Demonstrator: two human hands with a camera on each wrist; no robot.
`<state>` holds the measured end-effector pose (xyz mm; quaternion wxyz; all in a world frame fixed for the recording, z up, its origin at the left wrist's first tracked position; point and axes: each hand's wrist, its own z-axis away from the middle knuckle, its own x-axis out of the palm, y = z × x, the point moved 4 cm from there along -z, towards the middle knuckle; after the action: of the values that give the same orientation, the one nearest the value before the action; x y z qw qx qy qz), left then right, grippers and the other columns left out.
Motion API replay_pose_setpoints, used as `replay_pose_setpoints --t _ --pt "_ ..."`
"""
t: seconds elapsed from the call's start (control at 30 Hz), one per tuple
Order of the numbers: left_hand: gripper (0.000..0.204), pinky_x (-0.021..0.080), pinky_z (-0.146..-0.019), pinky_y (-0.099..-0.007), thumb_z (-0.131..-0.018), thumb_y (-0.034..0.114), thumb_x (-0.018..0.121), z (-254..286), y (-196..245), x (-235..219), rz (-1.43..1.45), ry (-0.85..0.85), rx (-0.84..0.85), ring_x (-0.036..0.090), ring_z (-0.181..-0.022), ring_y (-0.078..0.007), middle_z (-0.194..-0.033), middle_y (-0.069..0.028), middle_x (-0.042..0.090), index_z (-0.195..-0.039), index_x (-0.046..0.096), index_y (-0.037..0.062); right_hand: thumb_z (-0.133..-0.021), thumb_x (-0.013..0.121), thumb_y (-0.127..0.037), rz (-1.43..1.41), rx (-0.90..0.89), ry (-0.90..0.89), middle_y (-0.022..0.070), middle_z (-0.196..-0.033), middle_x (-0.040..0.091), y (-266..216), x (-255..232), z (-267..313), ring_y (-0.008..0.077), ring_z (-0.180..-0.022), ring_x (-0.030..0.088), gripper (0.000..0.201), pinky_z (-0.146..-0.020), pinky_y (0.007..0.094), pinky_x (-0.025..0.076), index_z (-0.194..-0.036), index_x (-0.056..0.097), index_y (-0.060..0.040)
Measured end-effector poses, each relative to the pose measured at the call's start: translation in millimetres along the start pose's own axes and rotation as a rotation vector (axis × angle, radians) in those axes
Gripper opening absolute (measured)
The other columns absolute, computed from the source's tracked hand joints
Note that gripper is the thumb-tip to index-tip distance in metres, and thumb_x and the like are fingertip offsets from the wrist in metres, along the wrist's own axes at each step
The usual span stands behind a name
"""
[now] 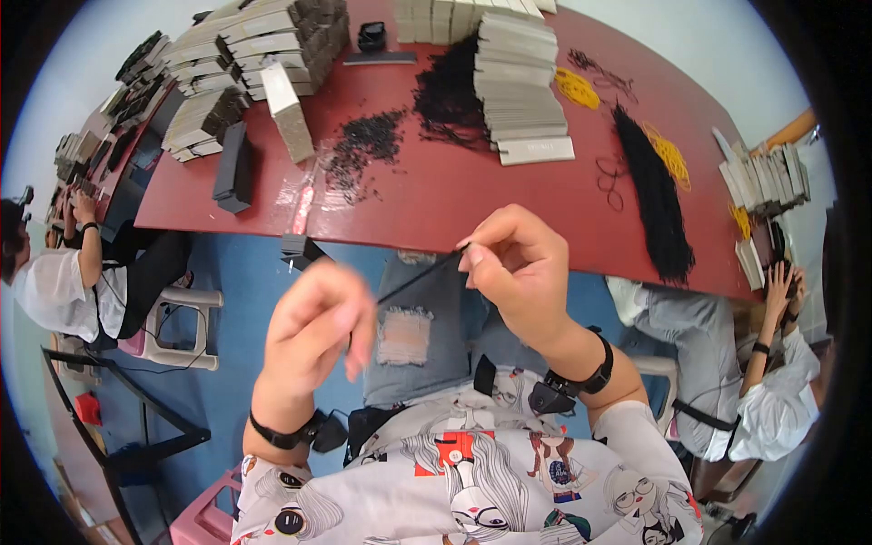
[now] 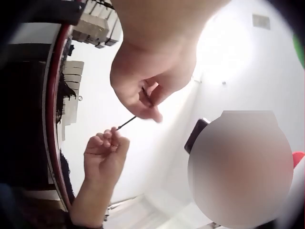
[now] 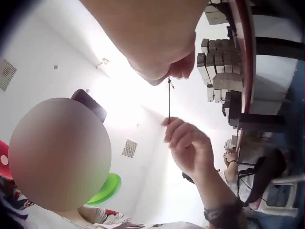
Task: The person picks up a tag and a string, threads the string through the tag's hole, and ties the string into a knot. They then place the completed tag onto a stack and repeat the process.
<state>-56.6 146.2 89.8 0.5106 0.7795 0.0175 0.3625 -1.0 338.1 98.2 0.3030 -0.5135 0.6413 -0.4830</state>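
A thin black cord [image 1: 420,277] is stretched between both hands above the person's lap, near the table's front edge. The right hand [image 1: 522,268] pinches its upper end between thumb and index finger. At those fingertips a small dark knot or tip shows in the right wrist view. Blurred in the head view, the left hand [image 1: 318,318] holds the cord's other end. From the left wrist view, the cord [image 2: 127,122] runs into the curled fingers of the left hand [image 2: 147,76], and a dark piece of it shows between thumb and fingers.
The red table [image 1: 427,200] carries a pile of small black pieces [image 1: 363,145], black cord bundles [image 1: 649,200], yellow cords [image 1: 577,88] and stacked grey-white boxes [image 1: 518,91]. A black box [image 1: 233,168] stands near the left edge. Other people sit at left and right.
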Motion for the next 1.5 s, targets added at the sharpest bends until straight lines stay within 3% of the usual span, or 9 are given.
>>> replay_pose_setpoints --t 0.07,0.3,0.43,0.7,0.87,1.03,1.17,1.33,1.5 --pt "0.010 0.050 -0.056 -0.0263 -0.090 0.006 0.046 21 6 -11 0.040 0.037 0.073 0.061 -0.063 -0.0198 -0.079 -0.0169 0.063 -0.097 0.047 -0.0012 -0.077 0.060 0.000 -0.091 0.282 -0.151 -0.0024 -0.068 0.054 15 8 -9 0.0006 -0.062 0.048 0.003 -0.055 0.0174 0.040 -0.076 0.057 -0.0012" --pt "0.008 0.058 -0.066 -0.0380 -0.086 0.001 0.054 91 12 -52 -0.317 0.537 0.274 0.067 -0.077 -0.0301 -0.087 -0.0252 0.065 -0.091 0.050 -0.0036 -0.077 0.063 -0.014 0.323 0.334 -0.724 0.0030 -0.065 0.060 28 79 -87 0.0086 -0.059 0.055 0.012 -0.055 0.0254 0.044 -0.077 0.058 -0.0023" --pt "0.009 0.056 -0.062 -0.0323 -0.086 0.002 0.056 114 18 -56 -0.489 0.803 0.259 0.067 -0.072 -0.0231 -0.084 -0.0218 0.066 -0.090 0.055 -0.0053 -0.077 0.063 -0.034 0.779 -0.282 -0.181 0.0143 -0.072 0.065 23 120 -186 0.0297 -0.069 0.065 0.031 -0.061 0.0385 0.050 -0.080 0.062 -0.0033" --pt "0.010 0.047 -0.060 -0.0214 -0.082 0.003 0.062 145 16 -73 -0.689 0.921 0.140 0.059 -0.067 -0.0121 -0.089 -0.0133 0.066 -0.091 0.062 -0.0028 -0.069 0.064 -0.044 1.470 -0.224 -0.245 0.0188 -0.079 0.067 44 164 -245 0.0326 -0.077 0.066 0.044 -0.069 0.0402 0.053 -0.079 0.069 -0.0017" --pt "0.013 0.046 -0.075 -0.0243 -0.081 0.002 0.062 134 13 -80 -0.821 0.824 0.304 0.059 -0.080 -0.0135 -0.099 -0.0121 0.063 -0.093 0.064 -0.0011 -0.076 0.058 -0.044 1.500 -0.248 -0.117 0.0181 -0.080 0.067 13 144 -223 0.0323 -0.078 0.066 0.042 -0.072 0.0396 0.052 -0.079 0.069 -0.0030" --pt "0.014 0.045 -0.079 -0.0259 -0.086 0.005 0.057 114 -2 -87 -0.381 0.764 0.209 0.059 -0.080 -0.0135 -0.084 -0.0057 0.062 -0.097 0.064 -0.0008 -0.079 0.061 -0.024 0.807 -0.387 -0.083 0.0158 -0.074 0.066 7 116 -159 0.0251 -0.069 0.066 0.024 -0.062 0.0329 0.051 -0.085 0.058 -0.0012" --pt "0.016 0.043 -0.070 -0.0222 -0.089 0.009 0.054 112 -11 -96 -0.372 0.805 0.197 0.055 -0.073 -0.0085 -0.082 -0.0023 0.062 -0.099 0.064 -0.0001 -0.081 0.055 -0.005 0.212 0.269 -0.469 0.0056 -0.073 0.061 50 103 -61 0.0093 -0.063 0.059 0.014 -0.057 0.0243 0.046 -0.090 0.044 -0.0031" --pt "0.022 0.031 -0.058 -0.0173 -0.092 0.016 0.052 111 -21 -102 -0.403 0.835 0.050 0.036 -0.063 -0.0019 -0.077 0.0055 0.054 -0.103 0.064 0.0020 -0.086 0.056 -0.011 0.610 -0.035 -0.548 0.0141 -0.069 0.056 80 95 5 0.0305 -0.060 0.060 0.015 -0.053 0.0341 0.045 -0.095 0.046 -0.0042" --pt "0.020 0.033 -0.059 -0.0181 -0.092 0.016 0.052 107 -25 -98 -0.524 0.832 0.065 0.038 -0.065 -0.0025 -0.077 0.0057 0.054 -0.098 0.065 0.0017 -0.086 0.056 -0.010 0.771 -0.215 -0.468 0.0126 -0.067 0.057 92 106 6 0.0303 -0.058 0.059 0.014 -0.051 0.0368 0.045 -0.094 0.047 -0.0044"
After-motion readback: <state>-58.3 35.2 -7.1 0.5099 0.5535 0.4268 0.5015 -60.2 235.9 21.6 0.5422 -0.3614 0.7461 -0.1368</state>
